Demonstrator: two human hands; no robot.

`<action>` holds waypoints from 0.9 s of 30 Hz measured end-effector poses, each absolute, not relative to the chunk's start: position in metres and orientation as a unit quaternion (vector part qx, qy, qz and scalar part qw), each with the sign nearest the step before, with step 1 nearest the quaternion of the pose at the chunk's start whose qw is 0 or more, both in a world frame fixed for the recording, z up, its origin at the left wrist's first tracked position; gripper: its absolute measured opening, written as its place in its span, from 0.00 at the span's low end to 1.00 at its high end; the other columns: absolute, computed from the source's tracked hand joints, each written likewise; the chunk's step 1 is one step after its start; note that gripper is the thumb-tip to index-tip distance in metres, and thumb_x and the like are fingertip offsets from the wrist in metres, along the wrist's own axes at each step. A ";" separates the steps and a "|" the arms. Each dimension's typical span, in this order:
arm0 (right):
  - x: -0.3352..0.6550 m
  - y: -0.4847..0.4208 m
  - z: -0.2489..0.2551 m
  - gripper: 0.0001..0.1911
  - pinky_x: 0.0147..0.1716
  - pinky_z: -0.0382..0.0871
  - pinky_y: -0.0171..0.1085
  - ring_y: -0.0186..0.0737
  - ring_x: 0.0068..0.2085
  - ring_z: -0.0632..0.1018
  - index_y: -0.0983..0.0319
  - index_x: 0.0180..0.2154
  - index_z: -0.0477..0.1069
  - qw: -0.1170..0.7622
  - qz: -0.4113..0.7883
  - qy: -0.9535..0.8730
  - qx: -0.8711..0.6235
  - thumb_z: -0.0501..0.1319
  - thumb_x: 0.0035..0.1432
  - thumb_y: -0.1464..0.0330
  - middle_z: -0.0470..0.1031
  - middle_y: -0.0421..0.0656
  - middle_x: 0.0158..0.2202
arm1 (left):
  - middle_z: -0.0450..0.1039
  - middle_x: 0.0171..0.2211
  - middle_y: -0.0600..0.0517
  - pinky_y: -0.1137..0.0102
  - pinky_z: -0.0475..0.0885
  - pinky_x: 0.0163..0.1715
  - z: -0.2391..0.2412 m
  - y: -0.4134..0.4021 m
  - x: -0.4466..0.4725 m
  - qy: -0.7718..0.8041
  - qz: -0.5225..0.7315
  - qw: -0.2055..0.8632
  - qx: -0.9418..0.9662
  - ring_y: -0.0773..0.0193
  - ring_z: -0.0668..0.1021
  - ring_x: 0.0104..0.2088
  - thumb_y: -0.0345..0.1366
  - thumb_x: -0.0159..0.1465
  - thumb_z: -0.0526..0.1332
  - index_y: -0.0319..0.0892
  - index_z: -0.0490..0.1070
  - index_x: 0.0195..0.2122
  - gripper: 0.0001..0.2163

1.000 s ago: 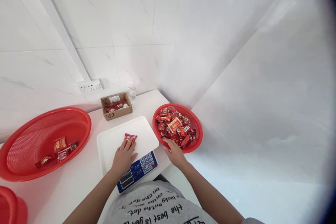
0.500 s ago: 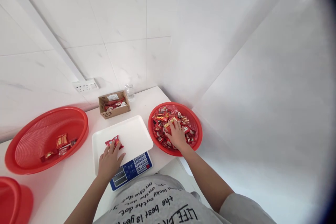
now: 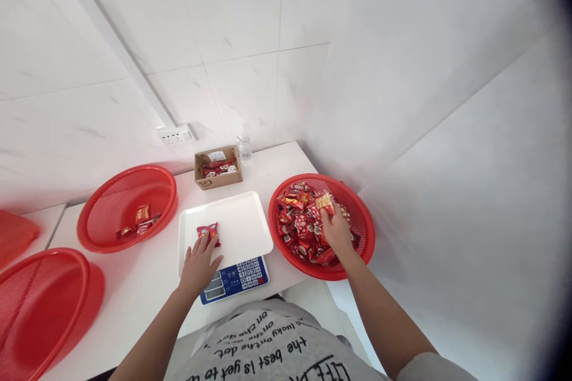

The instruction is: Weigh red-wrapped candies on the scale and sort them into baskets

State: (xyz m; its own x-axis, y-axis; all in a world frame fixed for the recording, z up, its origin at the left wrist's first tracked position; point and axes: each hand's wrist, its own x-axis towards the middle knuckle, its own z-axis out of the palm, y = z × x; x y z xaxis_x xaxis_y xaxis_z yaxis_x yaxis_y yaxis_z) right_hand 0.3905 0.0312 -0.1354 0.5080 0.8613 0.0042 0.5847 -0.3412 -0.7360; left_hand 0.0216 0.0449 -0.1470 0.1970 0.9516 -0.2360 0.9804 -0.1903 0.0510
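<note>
My left hand rests at the near left of the scale's white tray, fingers apart, their tips touching a small red wrapped packet. The blue keypad panel of the scale shows below the tray. Over the right-hand red mesh basket, my right hand pinches a gold-and-red wrapped packet between thumb and fingers. Under it, the basket holds a heap of mostly red wrapped packets.
A cardboard box of red packets stands behind the scale, beside a clear plastic container. Left of the scale, a red basket holds several packets. Another red basket sits nearer. A wall socket is behind.
My right hand has gone from lying spread on the heap to pinching the gold-and-red packet. My left hand stays at the red packet on the tray. The whole view has shifted.
</note>
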 end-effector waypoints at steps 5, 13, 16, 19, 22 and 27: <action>0.367 0.030 -0.117 0.24 0.47 0.65 0.45 0.47 0.45 0.74 0.64 0.50 0.64 0.406 0.249 -0.448 -0.756 0.52 0.55 0.58 0.75 0.49 0.43 | 0.48 0.64 0.45 0.52 0.51 0.58 -0.141 0.046 0.020 0.621 -0.084 0.111 0.771 0.53 0.54 0.63 0.40 0.63 0.50 0.45 0.55 0.60 0.23; 0.257 0.043 -0.129 0.26 0.36 0.73 0.40 0.39 0.39 0.77 0.61 0.53 0.61 0.409 0.567 -0.432 -0.570 0.57 0.53 0.60 0.73 0.47 0.45 | 0.48 0.64 0.44 0.55 0.57 0.56 -0.140 0.051 -0.002 0.592 -0.062 0.136 0.792 0.51 0.56 0.62 0.39 0.62 0.53 0.43 0.56 0.60 0.25; 0.231 0.049 -0.138 0.29 0.39 0.72 0.40 0.36 0.39 0.77 0.59 0.57 0.57 0.367 0.563 -0.457 -0.582 0.57 0.53 0.63 0.69 0.50 0.52 | 0.50 0.63 0.42 0.57 0.61 0.53 -0.141 0.054 -0.012 0.587 -0.040 0.131 0.798 0.50 0.60 0.60 0.39 0.62 0.54 0.42 0.57 0.59 0.24; 0.229 0.049 -0.144 0.24 0.44 0.70 0.41 0.37 0.42 0.75 0.59 0.53 0.63 0.332 0.493 -0.528 -0.607 0.58 0.53 0.66 0.69 0.48 0.52 | 0.52 0.63 0.43 0.59 0.62 0.52 -0.141 0.056 -0.018 0.581 -0.022 0.123 0.805 0.52 0.63 0.57 0.39 0.62 0.54 0.42 0.59 0.58 0.23; 0.243 0.045 -0.148 0.21 0.46 0.68 0.42 0.41 0.47 0.73 0.60 0.50 0.66 0.325 0.405 -0.565 -0.641 0.55 0.53 0.67 0.69 0.48 0.52 | 0.52 0.63 0.43 0.58 0.62 0.52 -0.142 0.058 -0.018 0.575 -0.006 0.106 0.811 0.51 0.63 0.57 0.39 0.62 0.53 0.42 0.60 0.58 0.22; 0.283 0.048 -0.150 0.22 0.58 0.54 0.47 0.46 0.59 0.60 0.63 0.53 0.65 0.275 0.184 -0.595 -0.733 0.51 0.56 0.68 0.61 0.51 0.58 | 0.48 0.64 0.47 0.51 0.55 0.57 -0.153 0.061 -0.006 0.473 0.023 0.106 0.874 0.46 0.52 0.63 0.44 0.60 0.56 0.48 0.57 0.60 0.26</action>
